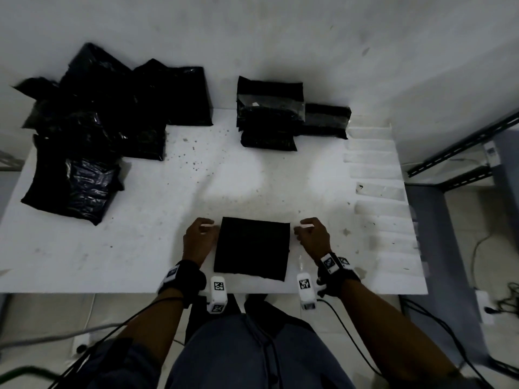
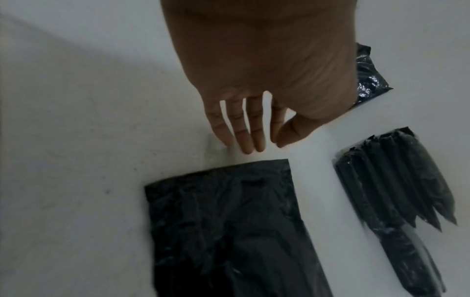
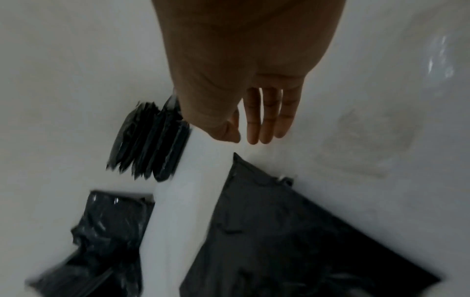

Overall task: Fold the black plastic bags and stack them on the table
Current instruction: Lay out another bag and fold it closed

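A flat, square-folded black bag lies near the front edge of the white table. My left hand hovers just off its left side, fingers straight and holding nothing. Off the bag's right side, my right hand is likewise empty with fingers extended. Neither hand touches the bag. A stack of folded bags sits at the back centre. A loose pile of crumpled black bags covers the back left.
Clear plastic sleeves lie in a row along the table's right edge. A metal shelf rack stands to the right of the table. Cables run over the floor. Bare tabletop lies between the folded bag and the stack.
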